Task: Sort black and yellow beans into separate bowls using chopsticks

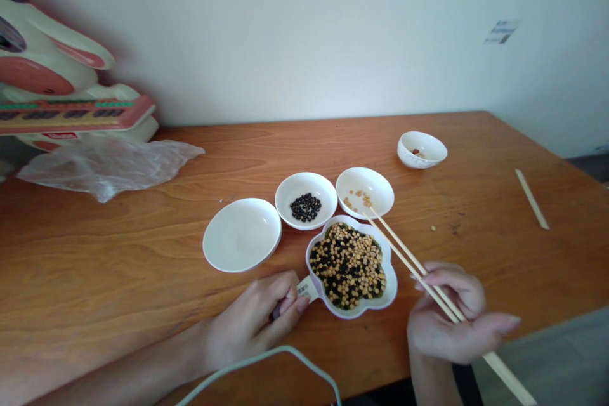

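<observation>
My left hand (259, 314) is closed round the handle of a flower-shaped dish (392, 285), which holds mixed black and yellow beans (347, 266). My right hand (447, 311) grips a pair of chopsticks (413, 263). Their tips reach over the near rim of a white bowl (383, 193) with several yellow beans (360, 196) in it; I cannot tell whether a bean is pinched. Left of that bowl, another white bowl (285, 193) contains black beans (305, 207). An empty white bowl (242, 235) sits farther left, just beyond my left hand.
A small white bowl (412, 157) with a few reddish bits stands at the back right. A pale stick (531, 198) and a stray bean (432, 228) lie on the wooden table (166, 254). Clear plastic (114, 165) and a toy keyboard (76, 114) occupy the left. A pale cord (285, 350) crosses the foreground.
</observation>
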{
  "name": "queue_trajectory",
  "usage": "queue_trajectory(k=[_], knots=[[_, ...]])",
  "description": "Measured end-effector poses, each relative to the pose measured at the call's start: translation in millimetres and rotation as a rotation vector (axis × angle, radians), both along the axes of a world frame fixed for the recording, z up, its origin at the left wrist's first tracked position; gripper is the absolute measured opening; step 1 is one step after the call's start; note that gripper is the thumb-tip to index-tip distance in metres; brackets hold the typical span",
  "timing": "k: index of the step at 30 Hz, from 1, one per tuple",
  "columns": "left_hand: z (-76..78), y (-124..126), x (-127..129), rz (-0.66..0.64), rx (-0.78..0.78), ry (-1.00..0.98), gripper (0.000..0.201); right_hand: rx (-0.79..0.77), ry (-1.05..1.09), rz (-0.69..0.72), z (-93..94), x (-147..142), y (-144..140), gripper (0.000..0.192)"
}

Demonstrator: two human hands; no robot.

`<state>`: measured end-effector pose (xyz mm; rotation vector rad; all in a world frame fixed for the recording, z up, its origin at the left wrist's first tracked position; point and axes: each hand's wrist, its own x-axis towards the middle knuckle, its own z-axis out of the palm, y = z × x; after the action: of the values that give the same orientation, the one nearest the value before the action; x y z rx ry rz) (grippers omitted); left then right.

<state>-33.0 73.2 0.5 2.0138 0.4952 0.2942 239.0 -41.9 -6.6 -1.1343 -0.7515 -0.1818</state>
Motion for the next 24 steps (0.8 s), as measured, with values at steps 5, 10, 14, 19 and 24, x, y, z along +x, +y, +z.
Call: queue_trajectory(k=[5, 10, 14, 19, 24], knots=[[0.7, 0, 0, 0.003, -0.009, -0.009, 0.029, -0.131, 0.006, 0.201, -2.2, -12, -15, 0.077], [4.0, 0, 0, 0.007, -0.008, 0.0, 0.028, -0.306, 0.052, 0.31, -2.8, -19, -16, 0.08], [6.0, 0, 1, 0.008, -0.018, 0.0, 0.029, -0.341, 0.084, 0.312, -2.8, -20, -13, 0.078], [6.3, 1, 2, 0.004, -0.034, 0.013, 0.029, -0.285, 0.094, 0.249, -3.6, -15, -15, 0.079], [3.9, 1, 1, 0.006, -0.039, 0.015, 0.029, -0.328, 0.116, 0.267, -4.2, -12, -15, 0.083]])
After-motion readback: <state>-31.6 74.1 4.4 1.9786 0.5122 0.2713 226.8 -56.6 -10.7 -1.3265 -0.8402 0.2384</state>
